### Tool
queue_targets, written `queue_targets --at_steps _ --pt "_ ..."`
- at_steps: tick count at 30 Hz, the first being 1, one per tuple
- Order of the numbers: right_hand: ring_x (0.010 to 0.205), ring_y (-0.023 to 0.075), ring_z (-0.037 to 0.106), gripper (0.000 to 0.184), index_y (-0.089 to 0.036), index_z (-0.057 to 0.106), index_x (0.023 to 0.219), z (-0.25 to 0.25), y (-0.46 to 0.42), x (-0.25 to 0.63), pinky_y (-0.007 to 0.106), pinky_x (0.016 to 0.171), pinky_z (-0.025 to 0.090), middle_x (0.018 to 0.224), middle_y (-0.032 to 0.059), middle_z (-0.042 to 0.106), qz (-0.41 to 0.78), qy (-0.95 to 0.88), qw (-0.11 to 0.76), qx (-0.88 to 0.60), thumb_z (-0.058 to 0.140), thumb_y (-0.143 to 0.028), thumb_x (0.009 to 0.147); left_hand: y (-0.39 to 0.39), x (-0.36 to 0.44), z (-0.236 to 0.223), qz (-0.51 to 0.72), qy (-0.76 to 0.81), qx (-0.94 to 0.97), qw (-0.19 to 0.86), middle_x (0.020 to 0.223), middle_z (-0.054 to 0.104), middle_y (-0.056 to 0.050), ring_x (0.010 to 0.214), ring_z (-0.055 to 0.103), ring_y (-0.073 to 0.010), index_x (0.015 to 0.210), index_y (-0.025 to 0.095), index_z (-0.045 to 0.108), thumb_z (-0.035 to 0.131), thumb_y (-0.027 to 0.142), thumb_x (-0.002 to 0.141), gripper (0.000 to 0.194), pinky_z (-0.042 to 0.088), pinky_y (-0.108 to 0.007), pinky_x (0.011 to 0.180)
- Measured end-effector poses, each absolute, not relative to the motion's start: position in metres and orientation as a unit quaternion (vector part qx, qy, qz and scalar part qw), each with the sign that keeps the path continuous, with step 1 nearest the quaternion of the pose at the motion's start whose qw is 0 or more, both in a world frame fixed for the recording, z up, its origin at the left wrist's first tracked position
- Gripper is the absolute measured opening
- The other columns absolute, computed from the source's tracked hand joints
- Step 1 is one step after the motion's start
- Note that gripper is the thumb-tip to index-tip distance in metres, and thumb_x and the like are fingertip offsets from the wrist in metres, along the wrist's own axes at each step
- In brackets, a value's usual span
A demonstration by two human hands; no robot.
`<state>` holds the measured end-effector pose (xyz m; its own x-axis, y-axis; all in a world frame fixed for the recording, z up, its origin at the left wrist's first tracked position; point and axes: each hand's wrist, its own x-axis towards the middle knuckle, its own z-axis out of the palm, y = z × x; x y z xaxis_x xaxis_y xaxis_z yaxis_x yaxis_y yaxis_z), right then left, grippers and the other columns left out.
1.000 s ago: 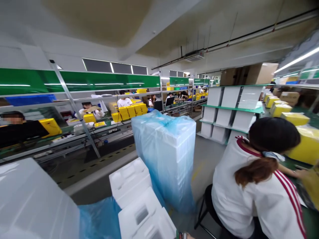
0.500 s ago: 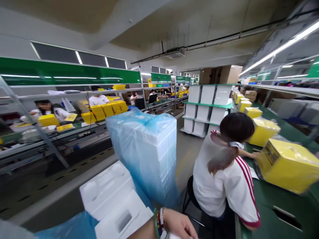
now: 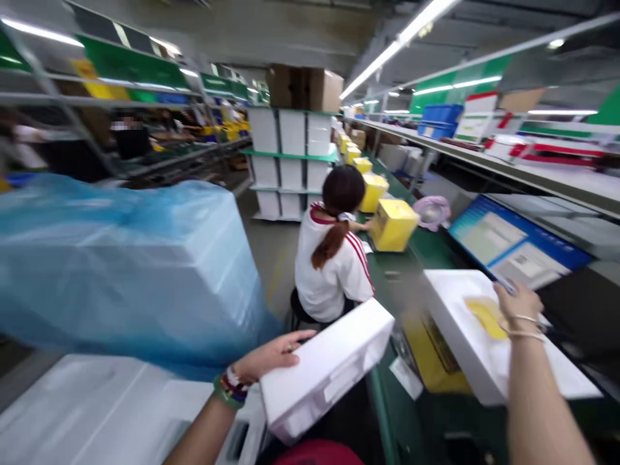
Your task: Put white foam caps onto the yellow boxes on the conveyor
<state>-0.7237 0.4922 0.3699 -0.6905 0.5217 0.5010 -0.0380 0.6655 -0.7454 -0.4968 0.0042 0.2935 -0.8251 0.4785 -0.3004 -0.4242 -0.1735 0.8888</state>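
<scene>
My left hand [image 3: 274, 356] grips a white foam block [image 3: 329, 365] by its near edge and holds it in the air beside the green bench [image 3: 392, 284]. My right hand [image 3: 516, 303] rests with bent fingers on the far side of a second white foam tray [image 3: 465, 336] that lies on the bench. That tray has something yellow [image 3: 487, 316] in its recess. Whether the right hand grips the tray I cannot make out.
A tall blue plastic bag of foam pieces [image 3: 121, 271] stands at my left, with more foam [image 3: 97, 407] below. A seated person in a white shirt [image 3: 334, 258] works ahead near yellow boxes [image 3: 393, 224]. A monitor [image 3: 513, 242] stands right of the bench.
The view has swung right and down to the bench. My left hand has lifted a foam block from the stack toward the bench. My right hand has come into view on the tray.
</scene>
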Motion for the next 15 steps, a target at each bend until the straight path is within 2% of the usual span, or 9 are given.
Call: queue_targets --at_steps 2,4,6,11,15 --pt "0.112 0.0305 0.054 0.035 -0.009 0.071 0.1 0.371 0.501 -0.698 0.049 0.097 0.035 0.107 0.0252 0.064 0.382 -0.835 0.37 -0.142 0.064 -0.034 0.076 0.008 -0.503 0.299 0.773 0.56 0.029 0.297 0.129 0.059 -0.012 0.104 0.062 -0.0209 0.137 0.021 0.046 0.072 0.036 0.077 0.067 0.048 -0.024 0.081" --pt "0.112 0.0255 0.054 0.041 -0.015 0.067 0.111 0.37 0.482 -0.669 0.045 0.098 0.036 0.115 0.018 0.063 0.413 -0.814 0.405 -0.053 0.058 -0.04 0.081 0.014 -0.508 0.302 0.772 0.557 0.026 0.305 0.13 0.058 -0.012 0.104 0.062 -0.0215 0.135 0.02 0.049 0.071 0.036 0.079 0.062 0.049 -0.024 0.081" --pt "0.109 0.0224 0.056 0.039 -0.018 0.065 0.112 0.365 0.448 -0.636 0.042 0.095 0.04 0.117 0.012 0.063 0.46 -0.787 0.411 0.0 0.051 -0.043 0.085 0.019 -0.511 0.303 0.769 0.56 0.018 0.308 0.13 0.058 -0.011 0.104 0.062 -0.0225 0.133 0.021 0.051 0.071 0.035 0.079 0.06 0.05 -0.025 0.08" --pt "0.103 0.0209 0.058 0.034 -0.018 0.068 0.101 0.325 0.39 -0.575 0.038 0.092 0.044 0.109 0.0086 0.067 0.559 -0.784 0.268 -0.034 0.051 -0.043 0.086 0.028 -0.514 0.3 0.773 0.56 -0.006 0.299 0.135 0.055 -0.01 0.112 0.059 -0.0264 0.13 0.023 0.055 0.07 0.031 0.079 0.053 0.052 -0.03 0.087" --pt "0.099 0.0215 0.06 0.036 -0.016 0.068 0.099 0.265 0.389 -0.555 0.036 0.09 0.046 0.106 0.0099 0.068 0.651 -0.737 0.155 -0.099 0.055 -0.045 0.082 0.031 -0.512 0.296 0.79 0.541 -0.05 0.284 0.126 0.062 -0.012 0.1 0.066 -0.0267 0.133 0.021 0.051 0.071 0.033 0.079 0.059 0.056 -0.03 0.079"
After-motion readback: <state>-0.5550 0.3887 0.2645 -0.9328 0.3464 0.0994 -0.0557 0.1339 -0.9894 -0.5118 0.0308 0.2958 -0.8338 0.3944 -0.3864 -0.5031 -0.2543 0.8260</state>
